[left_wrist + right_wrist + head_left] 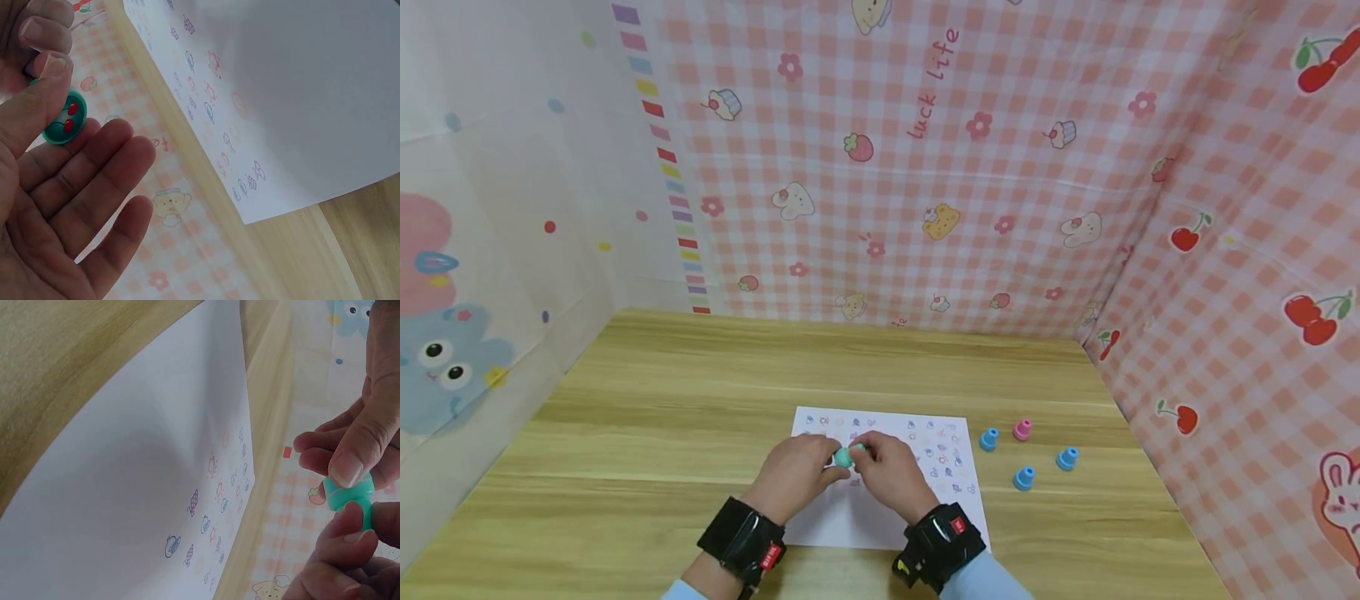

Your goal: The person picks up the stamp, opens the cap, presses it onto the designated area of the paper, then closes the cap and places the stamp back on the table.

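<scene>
A small green toy stamp is held between both hands above a white paper sheet. My left hand pinches its wide round end. In the left wrist view that end of the stamp shows a red cherry design inside a green rim, with the left thumb over it and the other fingers spread. My right hand pinches the narrow handle of the stamp, the fingers curled, in the right wrist view. Small purple, blue, red and orange prints cover the far part of the sheet, partly hidden by the hands.
Three blue stamps and one pink stamp stand on the wooden table, right of the paper. Patterned cloth walls enclose the back and both sides of the table.
</scene>
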Tool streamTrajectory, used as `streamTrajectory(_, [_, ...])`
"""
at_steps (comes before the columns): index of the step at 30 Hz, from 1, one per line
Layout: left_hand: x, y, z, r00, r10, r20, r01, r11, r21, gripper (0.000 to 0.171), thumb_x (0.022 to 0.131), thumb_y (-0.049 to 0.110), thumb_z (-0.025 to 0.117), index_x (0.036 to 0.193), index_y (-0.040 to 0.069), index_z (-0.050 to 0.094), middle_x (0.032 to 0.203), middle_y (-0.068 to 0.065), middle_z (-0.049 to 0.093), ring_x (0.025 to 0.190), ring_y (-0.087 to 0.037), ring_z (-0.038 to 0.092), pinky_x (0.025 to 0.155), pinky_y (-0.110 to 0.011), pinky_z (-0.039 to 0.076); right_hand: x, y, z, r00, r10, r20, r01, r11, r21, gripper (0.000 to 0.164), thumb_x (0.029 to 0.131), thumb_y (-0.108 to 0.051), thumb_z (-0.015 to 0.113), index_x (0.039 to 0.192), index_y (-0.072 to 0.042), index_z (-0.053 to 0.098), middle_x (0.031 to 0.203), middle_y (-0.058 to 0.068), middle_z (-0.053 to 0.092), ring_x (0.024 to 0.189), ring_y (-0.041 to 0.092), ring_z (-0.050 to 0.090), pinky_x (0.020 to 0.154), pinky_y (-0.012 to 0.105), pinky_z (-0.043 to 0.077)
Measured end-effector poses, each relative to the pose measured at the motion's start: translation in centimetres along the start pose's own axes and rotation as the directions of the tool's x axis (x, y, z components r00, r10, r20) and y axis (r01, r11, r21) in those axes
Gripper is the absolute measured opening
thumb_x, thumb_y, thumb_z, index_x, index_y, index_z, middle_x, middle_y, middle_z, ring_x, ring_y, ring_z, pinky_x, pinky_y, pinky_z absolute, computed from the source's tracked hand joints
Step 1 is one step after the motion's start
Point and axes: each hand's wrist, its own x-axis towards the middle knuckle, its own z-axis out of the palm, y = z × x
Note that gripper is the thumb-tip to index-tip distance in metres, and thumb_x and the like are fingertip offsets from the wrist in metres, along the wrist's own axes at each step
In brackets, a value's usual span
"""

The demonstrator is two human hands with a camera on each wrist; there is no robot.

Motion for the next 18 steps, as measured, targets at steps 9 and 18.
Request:
streamTrajectory(9, [-0.11, -0.03, -0.20, 1.000, 0.023, 0.011, -0.022, 0.998, -0.053, 0.024, 0.078, 0.028, 0.075, 0.068, 0.011, 0.062, 0.054, 0.009, 0.046, 0.051, -0.008, 0.040, 0.048, -0.025, 0.033, -0.13, -0.12, -0.27, 1.000, -0.005, 0.023, 0.004, 0.998, 0.062, 0.018, 0.094, -0.017, 0.057, 0.096, -0.003, 0.069, 0.077, 0.009, 0.065, 0.069, 0.015, 0.054, 0.058, 0.028, 0.039])
streamTrajectory(18, [-0.20, -0.51, -0.50, 0.998, 0.047, 0.045, -0.041, 0.990, -0.135, 0.021, 0.081, 0.024, 0.073, 0.067, 0.014, 0.061, 0.055, 0.010, 0.049, 0.051, -0.004, 0.041, 0.049, -0.023, 0.035, 0.07, -0.09, -0.43, 0.999, 0.006, 0.044, -0.010, 0.995, 0.103, 0.019, 0.096, -0.016, 0.055, 0.099, -0.003, 0.069, 0.078, 0.007, 0.063, 0.068, 0.014, 0.051, 0.055, 0.026, 0.038])
